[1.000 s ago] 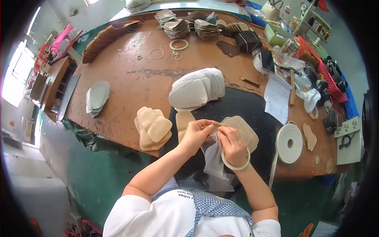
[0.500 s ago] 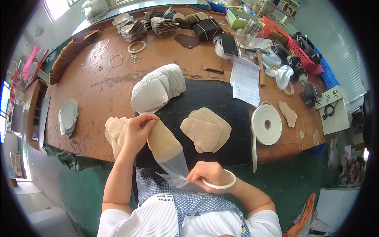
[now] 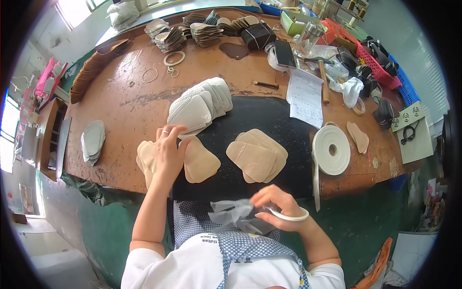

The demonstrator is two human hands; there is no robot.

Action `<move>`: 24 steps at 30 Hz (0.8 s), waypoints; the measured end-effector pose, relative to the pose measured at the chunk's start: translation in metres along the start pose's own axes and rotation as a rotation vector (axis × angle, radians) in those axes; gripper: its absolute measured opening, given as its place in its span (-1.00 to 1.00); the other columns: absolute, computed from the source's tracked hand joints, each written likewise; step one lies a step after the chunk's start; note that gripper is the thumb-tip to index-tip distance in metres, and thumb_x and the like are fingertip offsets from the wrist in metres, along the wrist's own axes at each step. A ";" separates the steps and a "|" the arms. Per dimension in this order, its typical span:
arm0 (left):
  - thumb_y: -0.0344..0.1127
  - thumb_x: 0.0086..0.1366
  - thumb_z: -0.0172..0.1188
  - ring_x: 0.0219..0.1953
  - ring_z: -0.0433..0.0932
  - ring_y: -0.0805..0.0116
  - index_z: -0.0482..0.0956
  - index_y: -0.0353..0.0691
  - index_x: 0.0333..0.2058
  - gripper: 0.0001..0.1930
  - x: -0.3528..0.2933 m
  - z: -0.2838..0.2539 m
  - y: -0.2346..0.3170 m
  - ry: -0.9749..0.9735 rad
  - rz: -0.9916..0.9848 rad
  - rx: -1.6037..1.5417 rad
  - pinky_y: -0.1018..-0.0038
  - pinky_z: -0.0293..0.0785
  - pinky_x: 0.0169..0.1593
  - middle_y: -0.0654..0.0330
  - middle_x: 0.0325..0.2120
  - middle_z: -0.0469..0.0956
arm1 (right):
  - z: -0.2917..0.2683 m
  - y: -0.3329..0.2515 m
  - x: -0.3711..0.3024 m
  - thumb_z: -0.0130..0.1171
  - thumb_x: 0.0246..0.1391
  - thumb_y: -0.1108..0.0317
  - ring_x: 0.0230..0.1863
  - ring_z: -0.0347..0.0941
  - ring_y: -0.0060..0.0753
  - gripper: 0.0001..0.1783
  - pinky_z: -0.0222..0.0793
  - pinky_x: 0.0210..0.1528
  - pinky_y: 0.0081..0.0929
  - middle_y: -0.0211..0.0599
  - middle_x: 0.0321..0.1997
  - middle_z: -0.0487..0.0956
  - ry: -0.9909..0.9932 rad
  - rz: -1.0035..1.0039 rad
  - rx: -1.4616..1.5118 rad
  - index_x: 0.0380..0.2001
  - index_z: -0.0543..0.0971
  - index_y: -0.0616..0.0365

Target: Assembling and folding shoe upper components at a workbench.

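Observation:
My left hand (image 3: 168,151) is over the left end of some beige, rounded shoe-insole-like pieces (image 3: 202,161), thumb and fingers apart, a ring on one finger. Its fingertips come close to a fanned stack of off-white stitched pieces (image 3: 192,113). More beige pieces (image 3: 146,156) lie partly under that hand and wrist. Above my lap, my right hand (image 3: 276,204) has its thumb and fingertips spread, a white bangle (image 3: 291,216) at its wrist. Crumpled clear plastic film (image 3: 236,214) hangs beside those fingertips, slightly blurred. Another beige pile (image 3: 260,156) rests on the black mat (image 3: 293,139).
A roll of white tape (image 3: 332,149) lies at the right, its end hanging over the table edge. Behind it are a written sheet (image 3: 306,98), a hammer (image 3: 324,82) and a phone (image 3: 285,54). Grey pieces (image 3: 93,139) sit at far left; several stacks (image 3: 168,38) line the back.
The clear film has come off the beige pieces, which now lie flat on the mat. My right hand has moved right and its fingers have parted; my left fingers have loosened their pinch.

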State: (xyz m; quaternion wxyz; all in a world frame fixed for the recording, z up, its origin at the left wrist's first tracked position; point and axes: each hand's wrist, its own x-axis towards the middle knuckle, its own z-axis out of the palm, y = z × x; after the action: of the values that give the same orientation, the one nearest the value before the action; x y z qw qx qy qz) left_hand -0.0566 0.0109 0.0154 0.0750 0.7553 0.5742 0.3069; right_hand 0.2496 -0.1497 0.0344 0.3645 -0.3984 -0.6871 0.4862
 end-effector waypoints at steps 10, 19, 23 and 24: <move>-0.31 0.05 0.52 -0.07 0.47 0.14 0.56 -0.21 0.01 -0.47 -0.007 0.049 0.062 -0.353 0.134 -0.233 0.30 0.46 0.05 0.17 -0.29 0.51 | 0.012 -0.021 0.055 0.16 0.18 0.62 -0.42 0.61 0.01 -0.46 0.53 -0.31 -0.21 -0.06 -0.46 0.61 -0.119 -0.028 -0.546 0.24 0.45 0.15; -0.46 0.40 0.26 -0.37 0.53 0.64 0.60 -0.39 -0.17 -0.88 -0.019 0.046 0.061 -0.396 -0.228 -0.809 0.62 0.46 -0.35 0.26 -0.32 0.66 | 0.006 0.015 0.117 0.29 0.04 0.60 -0.27 0.57 -0.08 -0.85 0.52 -0.22 -0.26 -0.14 -0.35 0.60 0.372 -0.382 -0.896 -0.28 0.59 0.27; -0.44 0.43 0.23 -0.42 0.47 0.73 0.61 -0.36 -0.10 -0.86 -0.023 0.044 0.063 -0.458 -0.408 -0.962 0.71 0.35 -0.41 0.38 -0.41 0.61 | 0.023 0.034 0.117 0.32 -0.09 0.52 -0.13 0.56 -0.16 -0.74 0.56 -0.06 -0.32 -0.15 -0.19 0.62 0.380 -0.325 -0.894 -0.24 0.62 0.31; -0.42 0.44 0.24 -0.42 0.46 0.74 0.61 -0.36 -0.09 -0.84 -0.025 0.043 0.063 -0.421 -0.531 -1.050 0.71 0.33 -0.41 0.38 -0.41 0.61 | 0.027 0.038 0.114 0.34 -0.13 0.54 -0.09 0.56 -0.15 -0.64 0.56 -0.01 -0.27 -0.15 -0.11 0.61 0.420 -0.417 -0.886 -0.16 0.64 0.35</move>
State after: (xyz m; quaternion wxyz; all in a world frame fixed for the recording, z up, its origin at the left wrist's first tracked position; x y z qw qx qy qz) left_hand 0.0147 -0.0220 0.0008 0.6217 0.4933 0.4878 0.3636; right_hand 0.1854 -0.0493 0.0036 0.3799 -0.4577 -0.8035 -0.0237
